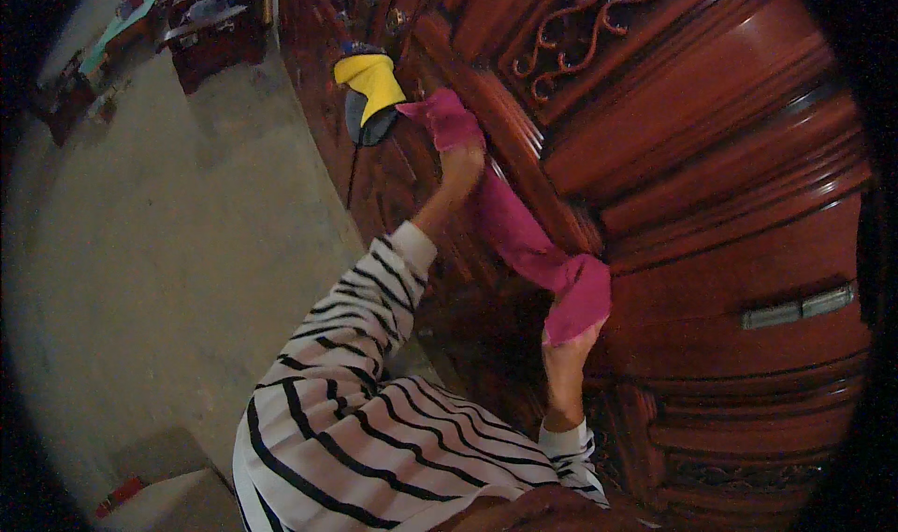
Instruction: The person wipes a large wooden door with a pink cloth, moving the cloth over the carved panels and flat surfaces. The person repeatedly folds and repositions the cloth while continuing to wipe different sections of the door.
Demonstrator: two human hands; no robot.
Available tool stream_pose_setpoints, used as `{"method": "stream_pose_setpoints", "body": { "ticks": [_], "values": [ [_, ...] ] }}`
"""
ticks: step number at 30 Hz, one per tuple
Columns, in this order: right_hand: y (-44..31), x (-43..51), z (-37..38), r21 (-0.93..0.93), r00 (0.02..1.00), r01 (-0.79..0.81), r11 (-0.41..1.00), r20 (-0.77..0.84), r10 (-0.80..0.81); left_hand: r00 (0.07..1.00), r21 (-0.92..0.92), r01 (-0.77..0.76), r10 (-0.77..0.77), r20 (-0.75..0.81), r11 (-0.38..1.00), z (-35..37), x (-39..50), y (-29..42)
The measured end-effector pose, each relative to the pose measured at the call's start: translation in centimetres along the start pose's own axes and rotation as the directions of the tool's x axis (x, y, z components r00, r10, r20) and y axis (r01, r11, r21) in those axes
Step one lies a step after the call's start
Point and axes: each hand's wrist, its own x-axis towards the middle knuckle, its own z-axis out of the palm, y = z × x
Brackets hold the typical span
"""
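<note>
A magenta cloth (515,230) stretches along a polished red-brown wooden rail (515,135) of carved furniture. My left hand (464,161) grips the cloth's far end, with its fingers hidden under the folds. At the near end, the cloth also wraps over my right hand (579,339), where only the back of the hand and wrist show. Just beyond my left hand is a yellow and dark grey item (379,86), cap-like in shape; what it is exactly I cannot tell.
A scrollwork panel (582,34) and a broad wooden front with a metal handle (800,307) stand to the right. Pale floor (210,251) spreads to the left. Dark furniture (210,48) is at the upper left; a box (168,500) sits at the lower left.
</note>
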Motion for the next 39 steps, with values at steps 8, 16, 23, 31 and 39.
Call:
{"method": "stream_pose_setpoints", "body": {
  "ticks": [8,16,23,31,39],
  "values": [
    [2.0,-3.9,-3.4,-0.004,0.966,-0.101,0.995,-0.24,0.097,0.964,-0.804,-0.025,-0.198,-0.177,0.595,2.4,-3.1,1.0],
    [-0.4,-1.8,-0.7,-0.553,0.995,0.076,0.83,-0.012,-0.099,0.862,-0.044,0.294,-0.245,0.443,0.955,-4.3,6.1,0.8],
    [-2.3,2.8,1.0,-0.305,0.991,0.047,0.951,-0.108,-0.084,0.884,-0.99,0.082,-0.45,0.127,-0.117,-3.2,3.3,1.0],
    [-6.6,5.6,3.1,-0.424,0.994,-0.09,0.901,-0.091,0.056,0.953,-0.392,-0.014,0.131,0.273,0.92,-4.3,-1.8,1.5],
    [-1.9,2.7,-0.8,-0.712,0.938,-0.031,0.702,-0.263,-0.225,0.653,-0.239,-0.061,0.22,0.725,0.969,-10.7,1.3,5.6]
  ]
}}
